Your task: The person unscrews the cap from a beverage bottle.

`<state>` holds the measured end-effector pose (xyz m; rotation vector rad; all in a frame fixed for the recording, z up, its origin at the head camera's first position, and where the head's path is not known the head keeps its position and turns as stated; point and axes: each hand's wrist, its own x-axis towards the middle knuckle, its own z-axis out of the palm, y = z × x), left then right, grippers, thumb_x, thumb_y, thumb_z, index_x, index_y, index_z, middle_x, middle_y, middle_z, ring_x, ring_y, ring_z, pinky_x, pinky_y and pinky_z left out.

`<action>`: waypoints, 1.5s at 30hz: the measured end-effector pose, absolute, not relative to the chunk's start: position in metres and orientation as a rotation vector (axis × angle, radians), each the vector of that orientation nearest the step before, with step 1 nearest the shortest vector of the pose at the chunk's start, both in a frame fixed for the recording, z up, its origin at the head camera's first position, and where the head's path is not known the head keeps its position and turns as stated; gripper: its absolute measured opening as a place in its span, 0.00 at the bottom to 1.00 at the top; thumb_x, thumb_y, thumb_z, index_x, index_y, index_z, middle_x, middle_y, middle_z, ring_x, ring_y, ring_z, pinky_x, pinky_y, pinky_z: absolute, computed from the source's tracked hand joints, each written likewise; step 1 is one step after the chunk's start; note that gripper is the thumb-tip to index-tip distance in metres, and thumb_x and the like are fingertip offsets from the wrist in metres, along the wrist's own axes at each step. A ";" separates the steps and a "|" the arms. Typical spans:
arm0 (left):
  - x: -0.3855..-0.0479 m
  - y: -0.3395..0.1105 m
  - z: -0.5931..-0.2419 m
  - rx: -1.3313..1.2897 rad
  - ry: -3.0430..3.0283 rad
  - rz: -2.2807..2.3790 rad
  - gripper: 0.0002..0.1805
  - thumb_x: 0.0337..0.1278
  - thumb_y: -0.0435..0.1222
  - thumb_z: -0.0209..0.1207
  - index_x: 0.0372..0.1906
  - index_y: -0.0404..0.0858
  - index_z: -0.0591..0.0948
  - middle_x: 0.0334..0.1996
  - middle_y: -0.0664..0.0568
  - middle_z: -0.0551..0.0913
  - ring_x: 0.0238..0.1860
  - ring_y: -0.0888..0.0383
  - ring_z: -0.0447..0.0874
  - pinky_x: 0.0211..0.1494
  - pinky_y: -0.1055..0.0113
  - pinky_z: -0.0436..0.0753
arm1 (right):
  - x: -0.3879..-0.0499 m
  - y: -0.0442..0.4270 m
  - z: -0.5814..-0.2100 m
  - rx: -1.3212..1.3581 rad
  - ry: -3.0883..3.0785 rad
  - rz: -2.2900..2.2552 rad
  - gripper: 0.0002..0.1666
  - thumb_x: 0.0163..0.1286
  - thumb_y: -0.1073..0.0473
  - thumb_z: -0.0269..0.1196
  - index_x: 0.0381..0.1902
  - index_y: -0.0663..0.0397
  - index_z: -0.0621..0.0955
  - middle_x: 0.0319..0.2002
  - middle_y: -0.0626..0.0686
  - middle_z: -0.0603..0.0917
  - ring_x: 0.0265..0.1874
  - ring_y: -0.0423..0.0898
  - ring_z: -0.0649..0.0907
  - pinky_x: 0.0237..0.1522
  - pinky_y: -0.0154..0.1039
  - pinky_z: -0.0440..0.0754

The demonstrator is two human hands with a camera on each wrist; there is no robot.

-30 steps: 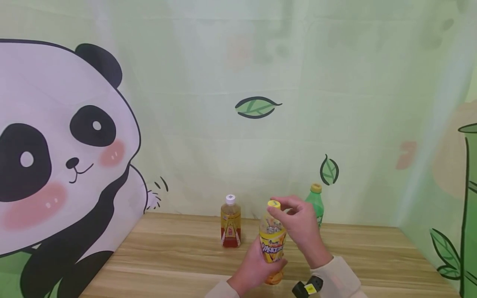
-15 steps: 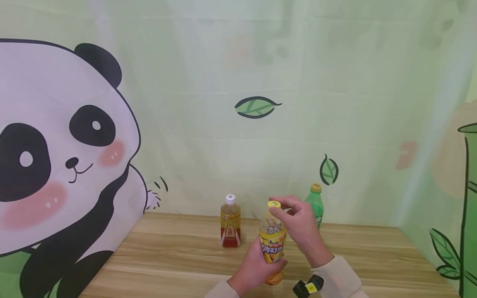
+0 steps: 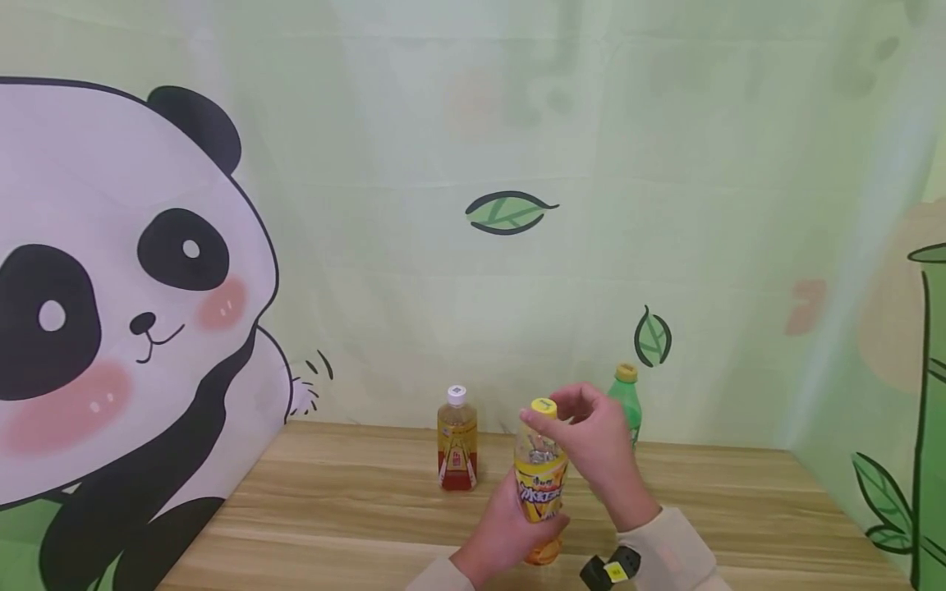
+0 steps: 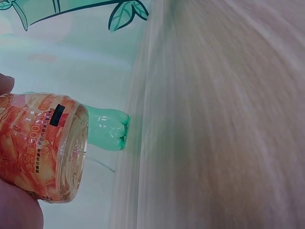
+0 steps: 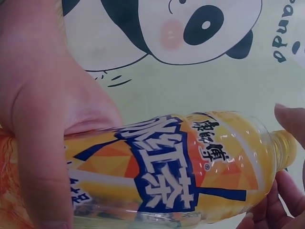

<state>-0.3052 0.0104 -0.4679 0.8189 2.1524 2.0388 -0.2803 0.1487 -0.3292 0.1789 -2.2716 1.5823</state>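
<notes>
Since the earlier frame, my right hand [image 3: 602,443] has shifted its digits around the yellow cap [image 3: 544,407]: the thumb now reaches across to the cap's left front, and the index finger has moved to its right side. My left hand [image 3: 510,525] and the bottles hold their positions.

Right hand: curled around the cap, thumb on the near side, fingers on the far side; I cannot confirm full thumb contact. Left hand: wrapped firmly around the lower part of the yellow-labelled bottle [image 3: 543,484]. This bottle is nearly upright and raised off the wooden surface [image 3: 332,509]; the left wrist view shows a gap beneath its base. In plan, it sits well in from the surface's left and right edges.

A black device [image 3: 610,569] with a yellow tag is located at the right sleeve [image 3: 668,550]. Behind the right hand, a green bottle [image 3: 624,402] with a gold cap stands near the far edge, right of its midpoint; the hand partly covers it. A white-capped amber bottle [image 3: 457,447] stands upright near the far edge, left of the midpoint. Beyond that edge hangs a pale green backdrop [image 3: 384,246], its printed panda [image 3: 177,156] extending past the far left corner.
</notes>
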 end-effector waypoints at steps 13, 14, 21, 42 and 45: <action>-0.307 0.009 -0.468 0.775 2.117 2.032 0.36 0.57 0.35 0.71 0.69 0.50 0.67 0.57 0.54 0.81 0.58 0.51 0.82 0.61 0.61 0.81 | -0.278 0.151 -0.328 0.210 -2.242 1.562 0.25 0.52 0.41 0.80 0.42 0.49 0.88 0.36 0.52 0.88 0.34 0.47 0.81 0.36 0.36 0.80; -0.307 0.009 -0.468 0.773 2.118 2.031 0.36 0.57 0.35 0.71 0.69 0.50 0.68 0.57 0.54 0.81 0.57 0.52 0.82 0.61 0.61 0.81 | -0.278 0.152 -0.328 0.216 -2.241 1.559 0.24 0.53 0.42 0.80 0.42 0.49 0.89 0.35 0.52 0.87 0.33 0.47 0.80 0.36 0.36 0.80; -0.307 0.009 -0.468 0.760 2.128 2.025 0.37 0.57 0.35 0.71 0.69 0.51 0.67 0.58 0.51 0.81 0.55 0.57 0.83 0.61 0.59 0.82 | -0.279 0.153 -0.327 0.256 -2.236 1.560 0.21 0.55 0.44 0.79 0.42 0.49 0.90 0.35 0.52 0.87 0.34 0.46 0.80 0.36 0.35 0.80; -0.310 0.006 -0.470 0.719 2.182 1.991 0.37 0.56 0.39 0.72 0.69 0.51 0.68 0.58 0.56 0.81 0.57 0.57 0.82 0.64 0.57 0.82 | -0.285 0.161 -0.331 0.340 -2.210 1.601 0.19 0.60 0.48 0.77 0.46 0.50 0.90 0.37 0.53 0.87 0.35 0.47 0.82 0.38 0.34 0.82; -0.313 0.006 -0.470 0.704 2.195 1.987 0.37 0.56 0.40 0.73 0.69 0.52 0.68 0.58 0.57 0.81 0.58 0.57 0.82 0.65 0.56 0.82 | -0.285 0.164 -0.333 0.375 -2.197 1.606 0.20 0.60 0.48 0.77 0.47 0.50 0.90 0.37 0.53 0.87 0.36 0.47 0.82 0.38 0.34 0.82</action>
